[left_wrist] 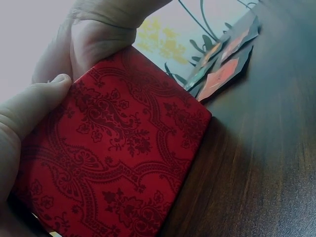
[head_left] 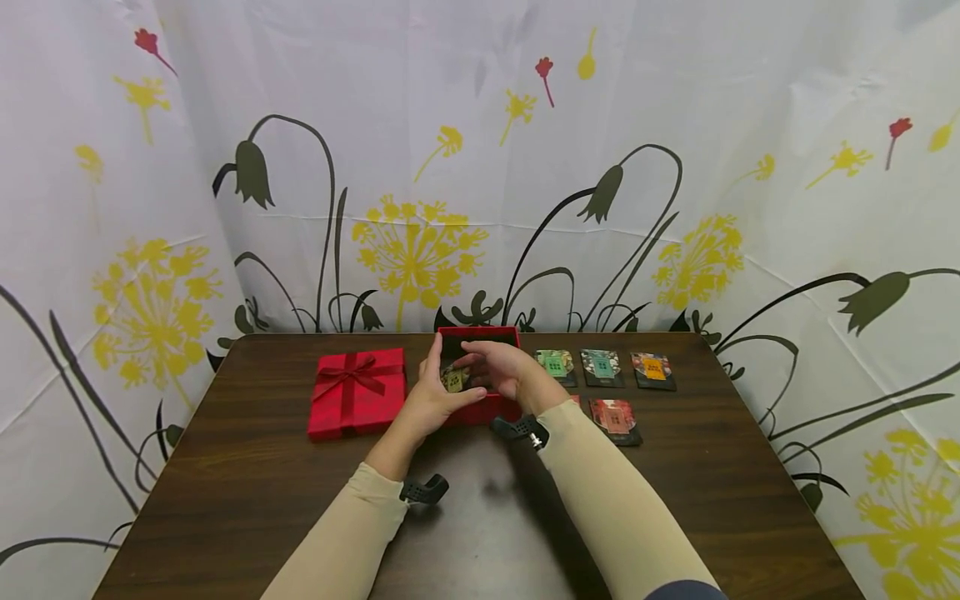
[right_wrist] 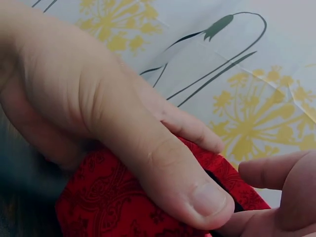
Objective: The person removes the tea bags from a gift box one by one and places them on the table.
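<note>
A red open box [head_left: 483,410] with a dark inside stands at the back middle of the table, its floral-patterned front wall [left_wrist: 113,143] filling the left wrist view. My left hand [head_left: 431,396] grips its left front corner, thumb over the front rim and index finger up along the left side. Over the opening, my right hand [head_left: 506,371] reaches in from the right with curled fingers. At its fingertips is a small dark packet [head_left: 454,380] with a yellow-green label, partly covered by the fingers. In the right wrist view the right thumb [right_wrist: 207,197] lies across the box front.
The red lid [head_left: 330,417] with a ribbon bow lies left of the box. To the right lie flat packets with green [head_left: 555,364], teal [head_left: 602,367], orange [head_left: 652,368] and red [head_left: 615,418] labels; another red one is mostly hidden by the right arm. A flowered curtain [head_left: 480,167] hangs behind the table.
</note>
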A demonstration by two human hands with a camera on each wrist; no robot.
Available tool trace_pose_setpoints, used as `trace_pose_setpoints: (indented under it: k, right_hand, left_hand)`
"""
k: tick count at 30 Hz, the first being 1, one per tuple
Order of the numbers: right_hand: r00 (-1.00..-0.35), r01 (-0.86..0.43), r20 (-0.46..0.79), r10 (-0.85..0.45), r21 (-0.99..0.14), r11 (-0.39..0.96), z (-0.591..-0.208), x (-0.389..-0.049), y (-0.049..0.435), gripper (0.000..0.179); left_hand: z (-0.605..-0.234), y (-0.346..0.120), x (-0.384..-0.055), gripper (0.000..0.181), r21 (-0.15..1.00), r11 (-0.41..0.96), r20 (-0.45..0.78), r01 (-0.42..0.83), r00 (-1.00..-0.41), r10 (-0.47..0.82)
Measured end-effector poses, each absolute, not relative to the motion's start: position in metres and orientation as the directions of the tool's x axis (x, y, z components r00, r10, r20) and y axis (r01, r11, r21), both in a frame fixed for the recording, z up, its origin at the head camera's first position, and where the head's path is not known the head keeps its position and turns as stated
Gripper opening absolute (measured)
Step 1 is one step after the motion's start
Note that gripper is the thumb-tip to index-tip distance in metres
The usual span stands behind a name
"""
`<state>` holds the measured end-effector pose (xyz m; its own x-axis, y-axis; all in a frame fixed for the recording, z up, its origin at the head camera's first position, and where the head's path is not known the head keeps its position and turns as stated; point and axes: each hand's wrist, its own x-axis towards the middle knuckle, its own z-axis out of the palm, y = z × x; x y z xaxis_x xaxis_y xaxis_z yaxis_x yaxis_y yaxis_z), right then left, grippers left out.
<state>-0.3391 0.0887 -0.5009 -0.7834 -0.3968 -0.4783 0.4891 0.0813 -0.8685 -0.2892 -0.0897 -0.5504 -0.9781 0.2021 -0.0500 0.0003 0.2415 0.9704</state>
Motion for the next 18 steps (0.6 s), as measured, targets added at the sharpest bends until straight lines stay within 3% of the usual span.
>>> trace_pose_setpoints:
  k: [9,18]
  right_hand:
    - [-0.86,0.435,-0.41,-0.305,-0.9,-0.015,-0.5037,-0.3387,0.088,0.039]
    - [-0.916,0.344,-0.318,-0.244,-0.936,-0.071,-0.5045,-0.3363,0.0889,0.056]
  left_hand:
    - [-0.5512,-0.0884,-0.29,0.138,0.972,0.235,-0.037,0.01,-0.98,0.195]
    - [-0.5501,-0.0882,-0.2891,0.139,0.973,0.232,-0.054,-0.01,-0.982,0.183]
